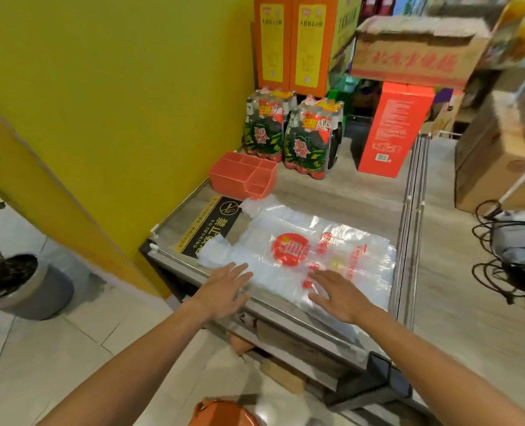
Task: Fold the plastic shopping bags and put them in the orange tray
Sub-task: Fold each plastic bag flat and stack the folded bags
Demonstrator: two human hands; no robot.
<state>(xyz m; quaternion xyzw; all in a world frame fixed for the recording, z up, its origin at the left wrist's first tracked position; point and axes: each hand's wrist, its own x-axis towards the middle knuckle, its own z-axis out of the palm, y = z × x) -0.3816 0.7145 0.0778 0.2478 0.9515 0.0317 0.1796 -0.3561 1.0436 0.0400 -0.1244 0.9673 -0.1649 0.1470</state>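
Left hand (224,289) and right hand (338,295) flat, fingers spread on clear plastic bag (298,256), orange tray (244,175) beyond

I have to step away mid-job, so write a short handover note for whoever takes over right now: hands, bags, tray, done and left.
Left hand: open, fingers flat at the near left edge of the plastic bag.
Right hand: open, flat on the bag's near right part.
The bag lies spread on the counter, red print up, not yet folded.
Orange tray: beyond the bag at the counter's left, compartments look empty.
Done: bag laid out. Left: fold it, put it in the tray.
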